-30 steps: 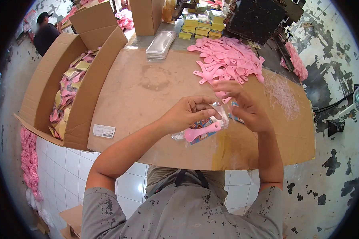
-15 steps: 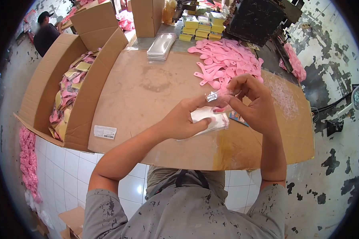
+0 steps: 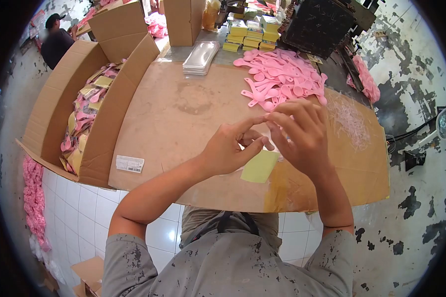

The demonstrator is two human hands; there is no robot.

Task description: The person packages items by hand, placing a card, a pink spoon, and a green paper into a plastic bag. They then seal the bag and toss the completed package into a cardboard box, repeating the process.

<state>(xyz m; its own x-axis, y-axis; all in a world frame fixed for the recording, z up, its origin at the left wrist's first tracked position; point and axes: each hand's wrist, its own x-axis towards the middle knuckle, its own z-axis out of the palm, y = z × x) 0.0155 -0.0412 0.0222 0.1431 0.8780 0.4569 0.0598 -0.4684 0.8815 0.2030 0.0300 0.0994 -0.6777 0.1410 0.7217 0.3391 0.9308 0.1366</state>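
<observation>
My left hand (image 3: 238,148) is over the table, its thumb and fingers curled round something I cannot make out. A yellow-green card (image 3: 260,166) shows just below its fingertips, partly over clear plastic. Close beside it, my right hand (image 3: 298,136) has its fingertips almost touching the left index finger; whatever lies between them is too small to tell. Beyond the hands is a heap of pink spoons (image 3: 285,74). A stack of clear plastic bags (image 3: 200,58) lies farther back on the cardboard-covered table (image 3: 168,128).
An open carton (image 3: 101,143) of packed spoons and cards stands at the left. Stacked yellow cards (image 3: 252,34) and a black box (image 3: 319,24) are at the back. Thin plastic scraps (image 3: 352,121) lie at the right. A person (image 3: 57,44) is at the far left.
The pink spoon and blue card seen below my hands are no longer visible; a yellow-green card face now shows there. My right hand has moved slightly left, toward the left fingertips.
</observation>
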